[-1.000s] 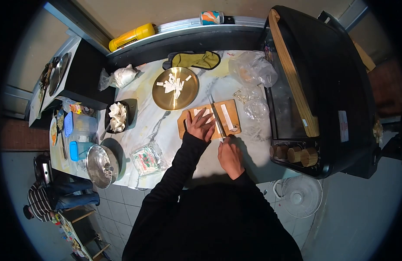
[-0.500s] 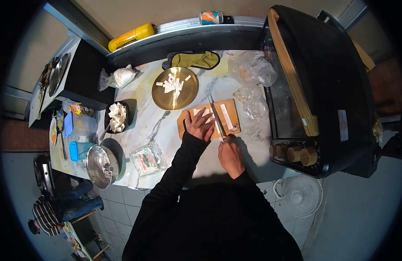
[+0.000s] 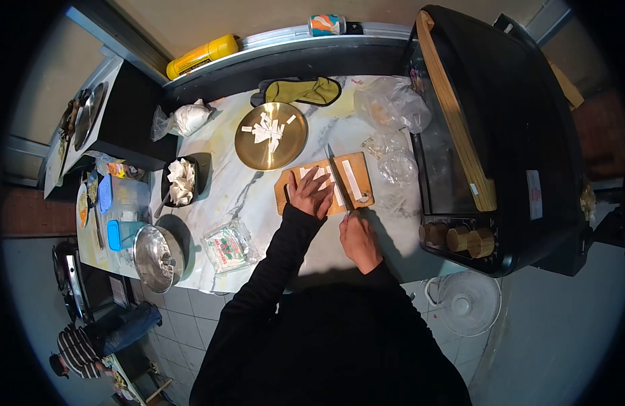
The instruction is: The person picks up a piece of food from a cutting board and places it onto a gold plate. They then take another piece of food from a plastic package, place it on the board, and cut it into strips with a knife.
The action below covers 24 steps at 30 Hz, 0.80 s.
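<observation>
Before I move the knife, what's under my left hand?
Your left hand is over the board, where white strips show beyond its fingers. Whatever the palm and fingers cover is hidden, so I can't tell how far the strips run beneath.

Long black sleeves (image 3: 264, 262), rumpled along the forearms, reach the wrists. The matching black top (image 3: 333, 345) looks plain.

White marble-patterned table (image 3: 251, 199): smooth, softly glossy
Round gold-coloured plate (image 3: 250, 150): polished metal, bright glare
Rectangular tan board (image 3: 365, 177): wood, matt
Long straight knife (image 3: 338, 177): smooth metal blade
Round silver bowl (image 3: 147, 252), near left corner: shiny metal
Olive-green dark-edged mitt (image 3: 302, 91), far edge: matt cloth
Clear bulging bag (image 3: 392, 107), right edge: crinkled, glossy plastic
Long brown oven handle (image 3: 454, 111): grained wood
</observation>
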### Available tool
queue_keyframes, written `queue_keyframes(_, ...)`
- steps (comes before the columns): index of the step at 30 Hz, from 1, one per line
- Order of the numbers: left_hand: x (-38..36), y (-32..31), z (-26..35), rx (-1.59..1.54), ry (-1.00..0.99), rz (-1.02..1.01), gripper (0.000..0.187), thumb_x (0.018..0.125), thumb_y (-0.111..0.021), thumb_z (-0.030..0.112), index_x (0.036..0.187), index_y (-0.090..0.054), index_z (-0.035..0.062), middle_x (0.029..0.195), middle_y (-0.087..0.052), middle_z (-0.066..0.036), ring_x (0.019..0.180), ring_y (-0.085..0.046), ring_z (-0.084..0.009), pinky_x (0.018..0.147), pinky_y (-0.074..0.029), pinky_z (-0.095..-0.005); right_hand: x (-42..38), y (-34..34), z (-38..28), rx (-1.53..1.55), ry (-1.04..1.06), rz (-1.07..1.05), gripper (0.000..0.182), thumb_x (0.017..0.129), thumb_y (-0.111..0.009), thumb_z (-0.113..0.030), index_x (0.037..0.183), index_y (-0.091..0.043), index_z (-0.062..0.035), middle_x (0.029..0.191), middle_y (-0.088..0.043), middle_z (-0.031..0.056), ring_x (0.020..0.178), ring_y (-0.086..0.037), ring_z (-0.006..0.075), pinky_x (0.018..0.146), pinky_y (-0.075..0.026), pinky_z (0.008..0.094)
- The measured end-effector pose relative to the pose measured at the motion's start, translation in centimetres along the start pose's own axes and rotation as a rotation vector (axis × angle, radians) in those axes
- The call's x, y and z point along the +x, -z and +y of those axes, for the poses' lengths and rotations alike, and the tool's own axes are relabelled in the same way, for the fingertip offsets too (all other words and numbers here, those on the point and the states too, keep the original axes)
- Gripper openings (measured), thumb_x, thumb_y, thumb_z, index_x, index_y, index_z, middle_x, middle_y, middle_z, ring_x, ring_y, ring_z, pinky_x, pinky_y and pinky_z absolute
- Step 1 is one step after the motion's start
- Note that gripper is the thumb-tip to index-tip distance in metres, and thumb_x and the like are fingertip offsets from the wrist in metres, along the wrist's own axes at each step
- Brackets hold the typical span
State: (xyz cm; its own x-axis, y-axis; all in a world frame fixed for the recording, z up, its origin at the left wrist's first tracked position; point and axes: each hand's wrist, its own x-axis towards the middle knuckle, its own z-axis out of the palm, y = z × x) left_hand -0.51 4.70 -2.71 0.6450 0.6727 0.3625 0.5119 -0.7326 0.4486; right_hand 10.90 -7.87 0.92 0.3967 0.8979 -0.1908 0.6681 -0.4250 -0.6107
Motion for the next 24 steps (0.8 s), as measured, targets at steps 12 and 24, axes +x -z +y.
queue_keyframes(12, -0.1, 0.1, -0.1, -0.003, 0.011, -0.023, 0.024, 0.083, -0.063, 0.020, 0.104, -0.074, 0.0160, 0.125, -0.061, -0.001, 0.132, -0.042, -0.0270, 0.110, -0.013, -0.0657, 0.1, -1.0, 0.2, 0.059, -0.065, 0.021, 0.023, 0.093, -0.052, -0.022, 0.090, -0.053, 0.0010, 0.077, -0.061, 0.0292, 0.075, -0.060, 0.0493, 0.065, -0.047, 0.0572)
queue_keyframes(24, 0.0, -0.1, -0.1, 0.000, 0.007, -0.015, 0.024, 0.081, -0.064, 0.020, 0.103, -0.074, 0.0164, 0.124, -0.061, -0.001, 0.131, -0.043, -0.0265, 0.109, -0.014, -0.0660, 0.2, -0.8, -0.1, 0.039, -0.057, 0.045, 0.030, 0.095, -0.048, -0.023, 0.082, -0.056, 0.0027, 0.074, -0.062, 0.0282, 0.073, -0.060, 0.0489, 0.063, -0.047, 0.0568)
